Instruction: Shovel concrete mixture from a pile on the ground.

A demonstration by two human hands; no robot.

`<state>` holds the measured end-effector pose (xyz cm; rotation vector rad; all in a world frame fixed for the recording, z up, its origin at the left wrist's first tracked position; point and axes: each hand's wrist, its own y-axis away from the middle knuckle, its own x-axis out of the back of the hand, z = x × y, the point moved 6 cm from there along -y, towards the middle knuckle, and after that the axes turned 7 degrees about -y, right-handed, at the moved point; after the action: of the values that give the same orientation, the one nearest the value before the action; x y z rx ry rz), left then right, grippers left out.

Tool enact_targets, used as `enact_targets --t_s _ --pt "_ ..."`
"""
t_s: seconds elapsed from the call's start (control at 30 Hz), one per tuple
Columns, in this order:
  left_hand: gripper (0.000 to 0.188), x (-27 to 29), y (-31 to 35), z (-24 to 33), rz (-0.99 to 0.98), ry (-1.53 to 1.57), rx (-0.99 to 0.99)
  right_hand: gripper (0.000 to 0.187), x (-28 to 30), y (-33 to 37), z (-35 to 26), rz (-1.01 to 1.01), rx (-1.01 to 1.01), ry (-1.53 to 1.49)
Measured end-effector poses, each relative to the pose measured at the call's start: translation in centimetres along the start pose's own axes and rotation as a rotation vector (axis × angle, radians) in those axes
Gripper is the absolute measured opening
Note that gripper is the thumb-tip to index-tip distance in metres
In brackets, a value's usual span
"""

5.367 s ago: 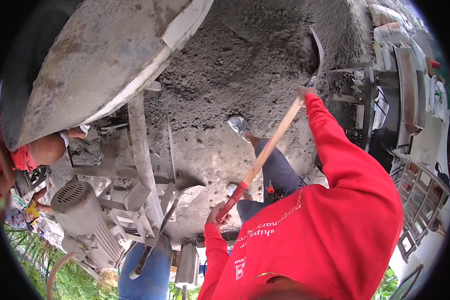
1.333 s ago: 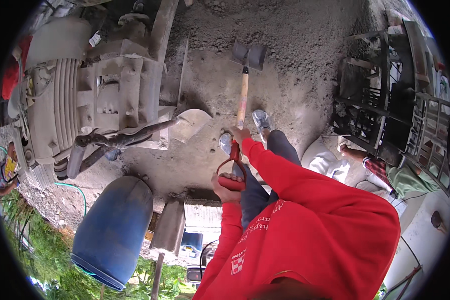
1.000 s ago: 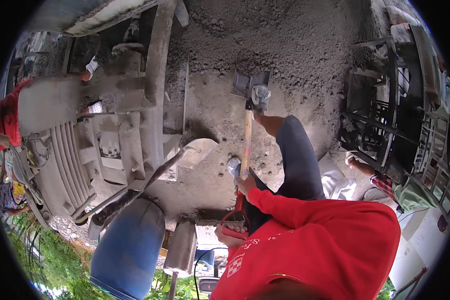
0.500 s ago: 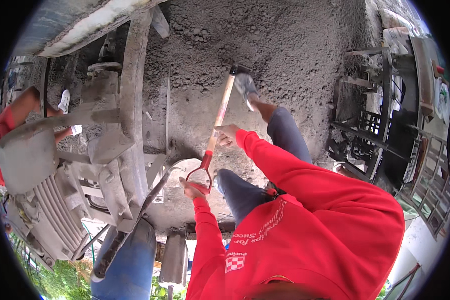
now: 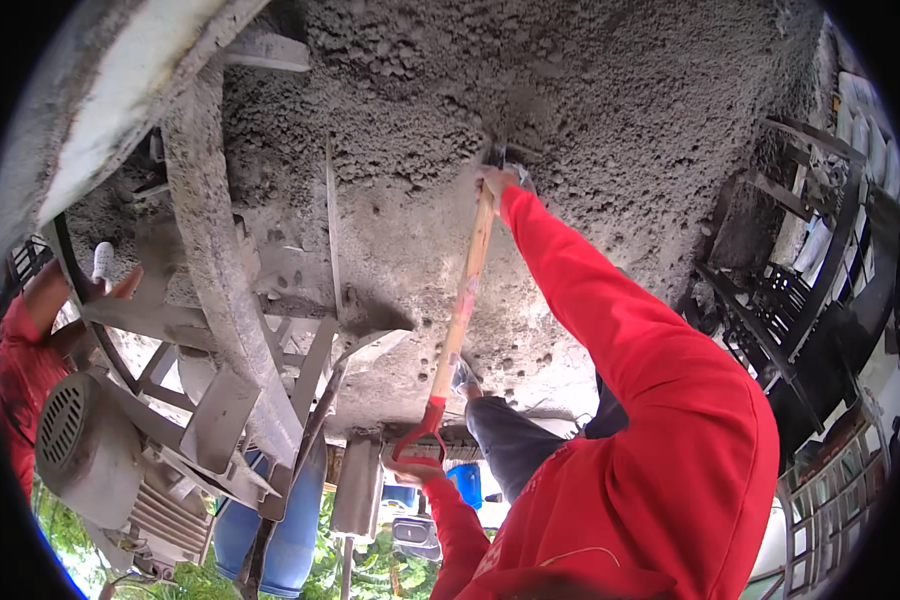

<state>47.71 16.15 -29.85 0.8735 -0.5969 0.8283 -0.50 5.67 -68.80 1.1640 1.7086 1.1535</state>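
A shovel point(image 5: 460, 310) with a pale wooden shaft and a red D-shaped grip slants away from me. My left hand point(image 5: 410, 467) is closed round the D-grip at its near end. Far down the shaft, close to the blade end, my right hand point(image 5: 495, 183) grips the wood with the arm stretched out. The blade meets the edge of a heap of damp grey sand and gravel mix point(image 5: 620, 120), and most of it is hidden there and by my hand.
To the left stand a dusty machine with a motor point(image 5: 75, 430), a curved metal beam point(image 5: 215, 220) and a blue barrel point(image 5: 305, 510). Another person in red point(image 5: 25, 370) is beyond them. Dark metal frames point(image 5: 770, 310) line the right side.
My right hand has moved from mid-shaft down toward the blade. My foot, earlier at the blade, no longer shows there. I lean farther forward, and the view has shifted.
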Motion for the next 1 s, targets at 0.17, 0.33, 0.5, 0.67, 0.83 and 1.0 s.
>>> enact_targets --t_s 0.17,0.33,0.5,0.67,0.83,1.0 --pt "0.069 9.9 4.7 4.8 0.169 -0.25 -0.166 0.018 -1.0 12.1 2.2 0.03 -0.184 -0.058" --pt "0.062 15.7 4.5 5.3 -0.14 -0.171 -0.039 0.011 2.3 24.6 -0.2 0.115 -0.206 -0.204" --pt "0.062 7.7 7.9 8.5 -0.492 -0.304 0.153 0.01 8.2 32.3 -8.0 0.25 -0.111 -0.257" --pt "0.063 2.6 12.9 10.5 -0.769 -0.464 0.345 0.018 17.7 38.3 -20.5 0.573 0.239 -0.13" --pt "0.065 0.0 17.7 11.4 -0.946 -0.632 0.528 0.032 24.9 40.7 -35.8 0.697 0.504 0.178" --pt "0.057 -10.1 26.5 12.2 -1.57 -0.473 0.841 0.036 25.5 37.4 -49.8 0.881 0.702 0.541"
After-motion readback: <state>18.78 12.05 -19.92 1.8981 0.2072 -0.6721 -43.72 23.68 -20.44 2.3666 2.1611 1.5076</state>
